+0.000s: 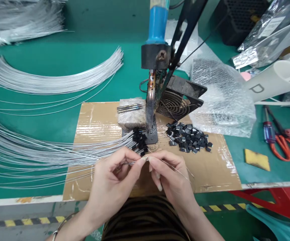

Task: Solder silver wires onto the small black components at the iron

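The left hand [112, 182] and right hand [171, 179] are bare, with longish pale fingernails. A thin silver metal bangle [59, 225] circles the left wrist; a dark brown garment with thin tan stripes [145, 219] covers the torso.

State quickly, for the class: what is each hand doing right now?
Left hand: grip closed, pinching a thin wire.
Right hand: grip closed on a thin wire too; whether the same one cannot be told.

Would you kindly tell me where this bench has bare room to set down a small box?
Bare green mat lies behind the curved wire bundle, left of the soldering stand. The cardboard is free at its back-left and front-right corners. Crowded around the black parts, left hand and right hand.
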Tool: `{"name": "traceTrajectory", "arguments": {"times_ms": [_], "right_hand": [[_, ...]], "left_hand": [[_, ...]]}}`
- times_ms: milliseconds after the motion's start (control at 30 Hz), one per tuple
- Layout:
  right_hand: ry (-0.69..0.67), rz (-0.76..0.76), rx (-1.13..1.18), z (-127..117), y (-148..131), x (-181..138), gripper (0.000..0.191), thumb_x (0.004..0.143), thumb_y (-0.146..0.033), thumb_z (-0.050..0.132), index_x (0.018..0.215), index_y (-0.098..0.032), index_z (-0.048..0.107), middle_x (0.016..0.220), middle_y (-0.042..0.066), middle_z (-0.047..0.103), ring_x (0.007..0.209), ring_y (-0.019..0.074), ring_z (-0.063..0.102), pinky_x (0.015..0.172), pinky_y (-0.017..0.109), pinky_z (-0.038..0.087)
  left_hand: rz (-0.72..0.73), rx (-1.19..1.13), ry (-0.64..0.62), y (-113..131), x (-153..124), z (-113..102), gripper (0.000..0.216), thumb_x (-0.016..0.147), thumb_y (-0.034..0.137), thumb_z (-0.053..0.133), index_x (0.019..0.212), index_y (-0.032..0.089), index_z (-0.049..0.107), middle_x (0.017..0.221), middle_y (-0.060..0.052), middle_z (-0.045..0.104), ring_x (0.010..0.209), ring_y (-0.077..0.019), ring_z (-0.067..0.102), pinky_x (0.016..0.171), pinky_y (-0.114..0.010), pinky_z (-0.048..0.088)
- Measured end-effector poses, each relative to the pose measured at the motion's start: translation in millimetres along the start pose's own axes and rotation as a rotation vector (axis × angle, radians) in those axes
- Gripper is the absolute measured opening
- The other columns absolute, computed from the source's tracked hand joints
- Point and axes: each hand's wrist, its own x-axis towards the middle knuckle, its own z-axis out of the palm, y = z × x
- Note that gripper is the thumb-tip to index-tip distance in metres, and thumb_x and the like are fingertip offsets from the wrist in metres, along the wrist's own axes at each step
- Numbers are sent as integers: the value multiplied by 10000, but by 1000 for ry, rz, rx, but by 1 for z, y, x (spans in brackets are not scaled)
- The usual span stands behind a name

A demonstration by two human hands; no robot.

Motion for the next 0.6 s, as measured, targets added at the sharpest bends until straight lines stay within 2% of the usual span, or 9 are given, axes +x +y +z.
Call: {"name": "traceTrajectory", "arguments": {"times_ms": [233, 433, 600], "right_hand": [[36, 29, 95, 8, -1, 1, 93, 859, -295, 843, 832, -208, 862, 600, -41, 610, 382, 9, 445, 353, 115, 324], [79, 45, 135, 12, 2, 1, 103, 838, -299, 841, 821, -199, 856, 618, -26, 642, 379, 23, 433, 337, 139, 324], [107, 32, 151, 16, 2, -1, 100, 826, -303, 843, 799, -207, 848, 608, -30, 640, 369, 27, 425, 327, 147, 306]], "left_hand": [[76, 38, 53, -4, 0, 6, 184, 981, 304, 687, 824, 208, 688, 617, 41, 558, 527, -87, 449, 486, -210, 328], [121, 38, 113, -5, 0, 12, 162, 978, 260, 689, 826, 204, 693, 593, 52, 545, 499, -77, 426, 463, -204, 310], [150, 16, 131, -2, -1, 14, 123, 965, 198, 697, 842, 211, 701, 645, 41, 642, 512, -70, 482, 472, -175, 364]]}}
